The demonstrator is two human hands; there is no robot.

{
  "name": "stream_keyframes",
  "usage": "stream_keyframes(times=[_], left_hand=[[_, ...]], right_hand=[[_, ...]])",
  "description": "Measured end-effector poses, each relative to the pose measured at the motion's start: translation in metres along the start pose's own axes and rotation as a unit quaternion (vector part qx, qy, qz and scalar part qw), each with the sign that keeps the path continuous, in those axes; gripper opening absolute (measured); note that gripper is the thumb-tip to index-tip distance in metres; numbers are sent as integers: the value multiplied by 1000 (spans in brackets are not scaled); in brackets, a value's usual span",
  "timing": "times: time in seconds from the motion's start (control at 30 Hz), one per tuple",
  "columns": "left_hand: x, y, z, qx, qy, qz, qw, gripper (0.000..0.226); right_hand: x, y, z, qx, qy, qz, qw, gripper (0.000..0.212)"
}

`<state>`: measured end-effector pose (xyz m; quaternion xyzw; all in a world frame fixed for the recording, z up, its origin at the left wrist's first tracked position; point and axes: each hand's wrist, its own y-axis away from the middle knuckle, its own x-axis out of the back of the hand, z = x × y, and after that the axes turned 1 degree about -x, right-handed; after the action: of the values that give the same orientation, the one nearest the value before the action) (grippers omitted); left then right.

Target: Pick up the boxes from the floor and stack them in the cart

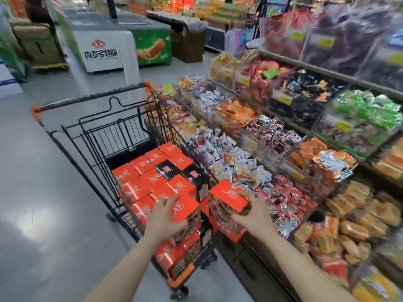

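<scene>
Right hand (250,211) grips orange box (226,205); left hand (165,216) holds another; both best squared onto shopping cart (91,131) stack.

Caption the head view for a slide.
Both hands, left and right, each set an orange box into the loaded cart.
</scene>
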<state>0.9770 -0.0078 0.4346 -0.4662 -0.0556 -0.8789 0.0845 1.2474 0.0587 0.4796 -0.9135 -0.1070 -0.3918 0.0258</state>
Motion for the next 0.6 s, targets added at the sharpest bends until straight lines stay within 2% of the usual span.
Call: stream_keyframes(times=[0.33, 0.5, 0.6], left_hand=[[-41, -18, -4, 158, 28, 8, 987, 87], [-64, -20, 3, 236, 41, 31, 970, 92], [-78, -24, 9, 257, 34, 48, 965, 93]], right_hand=[[-51, -115, 37, 58, 46, -126, 989, 69], [-85, -143, 65, 49, 40, -151, 987, 80], [-103, -144, 80, 50, 95, -161, 981, 83]])
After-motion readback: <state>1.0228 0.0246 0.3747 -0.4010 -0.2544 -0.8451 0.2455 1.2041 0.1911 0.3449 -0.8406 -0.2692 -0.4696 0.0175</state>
